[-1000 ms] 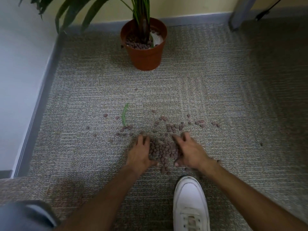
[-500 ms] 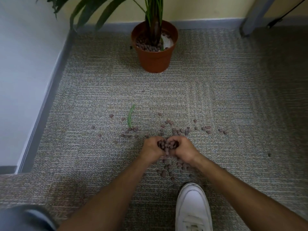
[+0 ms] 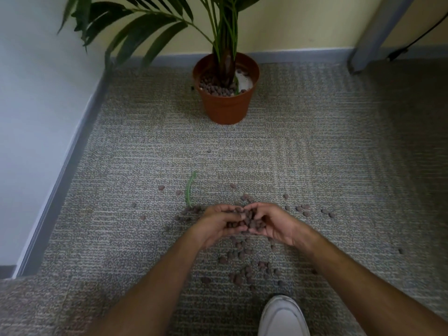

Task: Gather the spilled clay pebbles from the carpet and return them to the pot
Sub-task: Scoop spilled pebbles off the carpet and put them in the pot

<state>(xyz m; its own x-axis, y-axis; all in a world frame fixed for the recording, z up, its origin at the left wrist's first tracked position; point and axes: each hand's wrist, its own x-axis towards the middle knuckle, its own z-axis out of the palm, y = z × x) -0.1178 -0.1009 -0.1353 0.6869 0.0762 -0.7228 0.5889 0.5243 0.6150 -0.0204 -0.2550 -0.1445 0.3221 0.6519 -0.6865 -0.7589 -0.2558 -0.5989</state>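
Observation:
My left hand and my right hand are cupped together a little above the carpet, holding a heap of brown clay pebbles between the palms. More spilled pebbles lie scattered on the grey carpet below the hands, with others to the right and left. The terracotta pot with a palm plant stands upright at the far wall; pebbles cover the left of its surface and a white patch shows on the right.
A green leaf strip lies on the carpet left of the hands. My white shoe is at the bottom edge. A white wall with grey skirting runs along the left. A grey post and black cable stand far right.
My hands went from flat on the carpet around the pile to closed together, scooped up a heap of pebbles and lifted it slightly. The view tilted up toward the pot.

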